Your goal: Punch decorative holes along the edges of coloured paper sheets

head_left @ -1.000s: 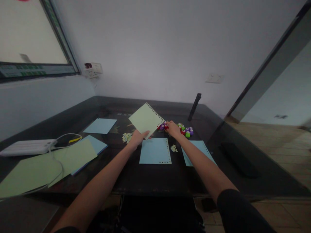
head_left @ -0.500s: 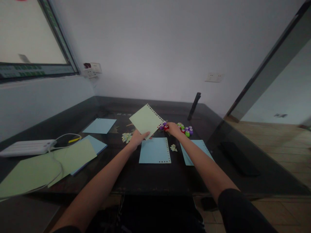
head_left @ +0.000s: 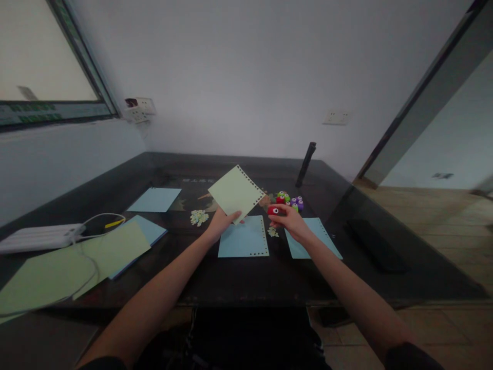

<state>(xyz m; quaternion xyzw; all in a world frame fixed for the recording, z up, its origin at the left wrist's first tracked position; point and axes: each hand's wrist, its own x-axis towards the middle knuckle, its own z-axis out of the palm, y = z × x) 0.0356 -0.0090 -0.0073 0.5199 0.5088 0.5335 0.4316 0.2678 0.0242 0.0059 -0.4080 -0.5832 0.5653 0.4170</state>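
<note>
Two hands work above our dark worktop [head_left: 239,282]. At far left lies a white power strip [head_left: 38,237] with its cable looping over a large green sheet [head_left: 57,270]; a blue sheet [head_left: 148,231] shows from under that sheet's right edge, and another blue sheet [head_left: 154,199] lies farther back. Next come small paper cut-outs [head_left: 198,217] in a loose heap. Our left hand [head_left: 220,224] pinches the lower corner of a pale green punched sheet [head_left: 235,192], held tilted clear of the worktop, its right edge lined with holes. Below it a blue punched sheet [head_left: 242,237] lies flat. Our right hand [head_left: 289,222] has its grip closed around a red punch [head_left: 273,210], raised just right of the green sheet. Behind it, a cluster of coloured punches [head_left: 289,200] rests on the worktop. A second blue punched sheet [head_left: 314,241] lies under the right wrist. A black cylinder [head_left: 306,163] stands tilted at the back.
</note>
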